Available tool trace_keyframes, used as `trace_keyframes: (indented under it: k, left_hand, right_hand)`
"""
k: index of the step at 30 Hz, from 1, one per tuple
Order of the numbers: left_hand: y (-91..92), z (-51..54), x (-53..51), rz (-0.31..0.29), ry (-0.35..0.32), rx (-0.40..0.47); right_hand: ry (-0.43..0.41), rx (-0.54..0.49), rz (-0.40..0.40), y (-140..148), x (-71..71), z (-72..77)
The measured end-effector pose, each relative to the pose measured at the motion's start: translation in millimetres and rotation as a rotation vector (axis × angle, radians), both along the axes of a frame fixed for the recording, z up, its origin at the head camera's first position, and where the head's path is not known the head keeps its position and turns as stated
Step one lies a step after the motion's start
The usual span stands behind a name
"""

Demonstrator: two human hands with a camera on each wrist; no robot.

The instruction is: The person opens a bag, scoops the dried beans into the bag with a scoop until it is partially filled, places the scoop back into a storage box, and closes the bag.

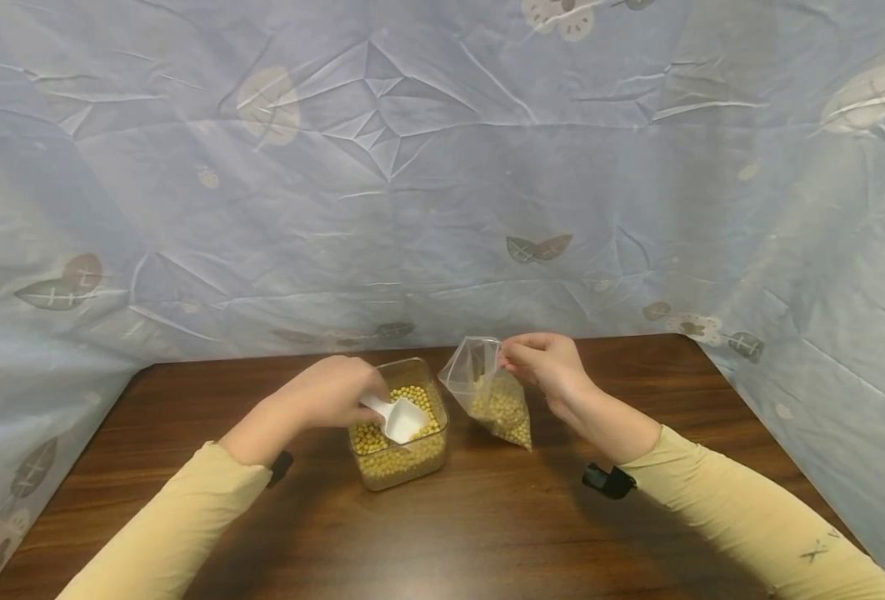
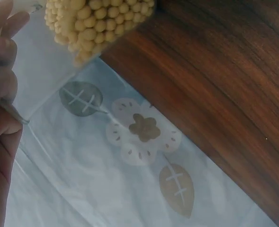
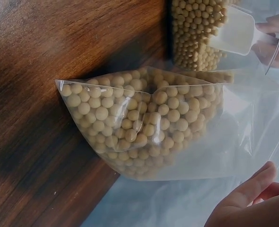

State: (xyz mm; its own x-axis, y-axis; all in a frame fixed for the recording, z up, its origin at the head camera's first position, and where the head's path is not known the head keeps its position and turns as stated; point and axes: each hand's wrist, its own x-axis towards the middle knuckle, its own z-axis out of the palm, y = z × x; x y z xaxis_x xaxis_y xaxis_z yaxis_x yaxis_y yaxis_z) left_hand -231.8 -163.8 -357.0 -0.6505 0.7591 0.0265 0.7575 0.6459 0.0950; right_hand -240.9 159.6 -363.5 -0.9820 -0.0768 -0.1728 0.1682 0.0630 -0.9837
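Note:
My left hand (image 1: pixel 337 387) grips the handle of a white scoop (image 1: pixel 405 421), whose bowl lies over the yellow soybeans (image 1: pixel 415 397) inside a clear square container (image 1: pixel 407 477). With the thumb and fingers, my right hand (image 1: pixel 551 364) pinches the upper edge of a clear plastic bag (image 1: pixel 467 364). This bag holds a good amount of soybeans and hangs just right of the container, its mouth spread open. In the right wrist view the bagged soybeans (image 3: pixel 144 118) fill its lower part. The left wrist view shows my left hand (image 2: pixel 2 90) at the edge, the scoop hidden there.
Both things are on or over a brown wooden table (image 1: pixel 472 533), near its far edge. A pale blue patterned cloth (image 1: pixel 442 208) hangs behind and along the sides. Dark wrist devices (image 1: pixel 609 481) sit below the sleeves.

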Motion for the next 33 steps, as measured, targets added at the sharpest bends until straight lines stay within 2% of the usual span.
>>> trace_keyframes:
  k: [5,9,14,16,19,24,29,33]
  left_hand:
    - [6.4,1.0,0.0,0.018,-0.010,-0.038]
    - [13.3,2.5,-1.9,0.022,-0.053,-0.082]
    - [19.8,-0.7,-6.1,0.041,-0.187,-0.073]
    - [21.1,-3.2,-7.4,0.032,-0.242,-0.062]
    - [22.1,-5.4,-8.1,0.008,-0.286,-0.052]
    - [21.6,-6.4,-8.3,-0.028,-0.282,-0.024]
    - [15.9,-8.6,-9.0,-0.062,-0.258,0.047]
    - [10.7,-9.0,-8.0,-0.036,-0.240,0.105]
  right_hand:
    - [-0.002,-0.001,-0.007,0,0.3,-0.3]
    - [-0.008,-0.005,-0.008,0,0.5,-0.3]
    - [-0.014,0.004,-0.009,0,1.4,-0.3]
    - [-0.018,0.010,-0.015,0,1.9,-0.4]
    - [-0.017,0.017,-0.016,0,2.2,-1.0]
    - [-0.006,0.008,-0.010,1,1.6,-1.6]
    - [-0.009,0.002,-0.021,1,1.3,-2.0]
    - [-0.007,0.001,-0.023,1,0.7,-2.1]
